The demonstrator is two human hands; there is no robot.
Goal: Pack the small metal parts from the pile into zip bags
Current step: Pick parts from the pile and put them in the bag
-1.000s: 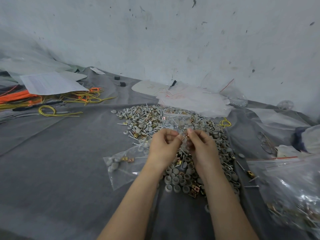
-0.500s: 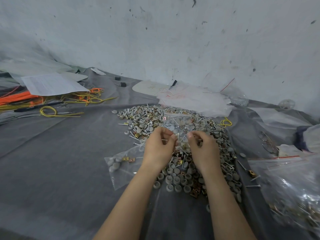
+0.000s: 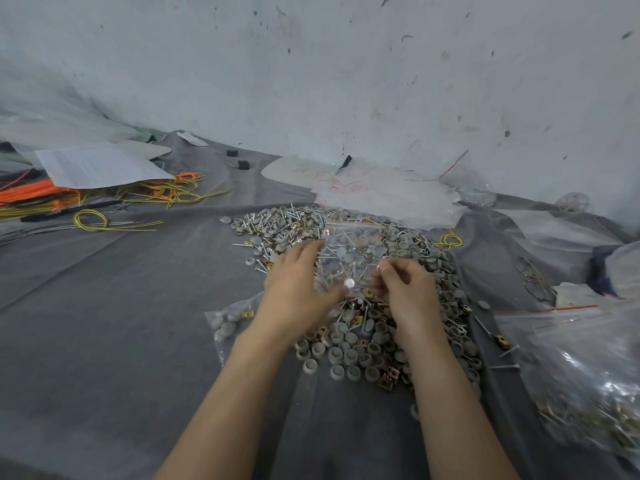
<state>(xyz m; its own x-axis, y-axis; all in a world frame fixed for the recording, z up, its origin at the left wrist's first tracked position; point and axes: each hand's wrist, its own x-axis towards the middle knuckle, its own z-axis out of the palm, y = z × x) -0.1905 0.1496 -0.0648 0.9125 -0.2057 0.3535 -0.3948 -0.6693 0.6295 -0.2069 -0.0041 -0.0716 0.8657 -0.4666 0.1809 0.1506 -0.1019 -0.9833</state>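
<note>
Head view: left hand (image 3: 298, 285) and right hand (image 3: 407, 292) pinch a zip bag (image 3: 349, 254) at nine and three o'clock, over the pile (image 3: 363, 344).

A grey cloth (image 3: 104, 341) covers the work surface and meets a stained white wall (image 3: 311, 81) at the rear. At far left, a printed sheet (image 3: 97, 166) lies over orange cables (image 3: 31, 194) and yellow wires (image 3: 166, 194). A black pen (image 3: 69, 211) lies just in front, beside a yellow loop (image 3: 91, 220). Two black blocks (image 3: 232, 153) sit near the wall. Plastic sheets (image 3: 388, 195) lie at rear centre. Wire-framed glasses (image 3: 533, 282) lie at right
</note>
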